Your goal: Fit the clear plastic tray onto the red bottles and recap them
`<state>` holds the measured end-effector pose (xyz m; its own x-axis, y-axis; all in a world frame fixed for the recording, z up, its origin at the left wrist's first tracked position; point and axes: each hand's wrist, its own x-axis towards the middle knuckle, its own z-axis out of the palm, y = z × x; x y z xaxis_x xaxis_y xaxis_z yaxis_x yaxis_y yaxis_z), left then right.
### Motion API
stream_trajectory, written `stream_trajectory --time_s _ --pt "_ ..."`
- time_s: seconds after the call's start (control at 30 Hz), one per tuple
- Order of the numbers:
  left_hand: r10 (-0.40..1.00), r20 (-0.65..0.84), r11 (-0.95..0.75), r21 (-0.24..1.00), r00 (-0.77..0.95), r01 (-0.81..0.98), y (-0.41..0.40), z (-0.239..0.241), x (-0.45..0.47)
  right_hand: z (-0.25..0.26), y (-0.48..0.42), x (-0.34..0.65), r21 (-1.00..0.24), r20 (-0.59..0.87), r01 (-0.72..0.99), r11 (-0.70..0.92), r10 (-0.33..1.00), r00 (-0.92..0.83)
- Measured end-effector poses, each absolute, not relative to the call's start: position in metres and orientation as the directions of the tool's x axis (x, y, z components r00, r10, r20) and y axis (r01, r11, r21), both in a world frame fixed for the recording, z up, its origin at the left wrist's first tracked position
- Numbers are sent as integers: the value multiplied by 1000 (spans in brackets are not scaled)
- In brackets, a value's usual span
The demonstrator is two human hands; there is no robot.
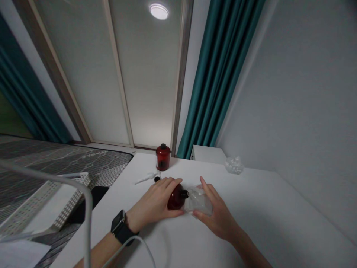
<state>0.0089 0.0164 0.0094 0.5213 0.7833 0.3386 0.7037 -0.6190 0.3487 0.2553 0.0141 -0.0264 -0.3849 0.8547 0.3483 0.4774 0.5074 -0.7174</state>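
Observation:
My left hand (pixel 154 203), with a black smartwatch on its wrist, is wrapped round a dark red bottle (pixel 176 199) that lies on its side on the white table (pixel 251 208). The bottle's black neck points right into a clear plastic wrapper (pixel 198 203). My right hand (pixel 216 212) cups that wrapper from the right, fingers curled round it. A second dark red bottle (pixel 163 157) with a black cap stands upright farther back. A white pump piece (pixel 146 178) lies on the table just left of it.
A crumpled clear plastic piece (pixel 234 165) lies at the table's far right, by a white cabinet top (pixel 208 152). A white perforated basket (pixel 47 203) sits on a grey mattress at left. A white cable (pixel 86 208) arcs across the near left. Teal curtains hang behind.

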Motion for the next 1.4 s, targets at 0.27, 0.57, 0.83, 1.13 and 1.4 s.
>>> stream_trajectory --time_s 0.27,0.57,0.83,1.13,1.4 --pt "770 390 -630 340 505 698 18 4 9 -25 14 256 -706 358 488 513 854 -379" --pt "734 447 -663 311 511 681 18 1 9 -14 9 256 -653 354 520 551 828 -434" --pt "716 494 -684 360 493 634 12 -5 19 -2 -4 264 -621 357 554 554 829 -430" --pt "711 529 -692 413 463 592 2 -10 31 15 -19 274 -591 317 602 537 841 -439" --pt "706 549 -702 456 447 547 0 -14 34 25 -22 277 -579 280 625 523 848 -449"
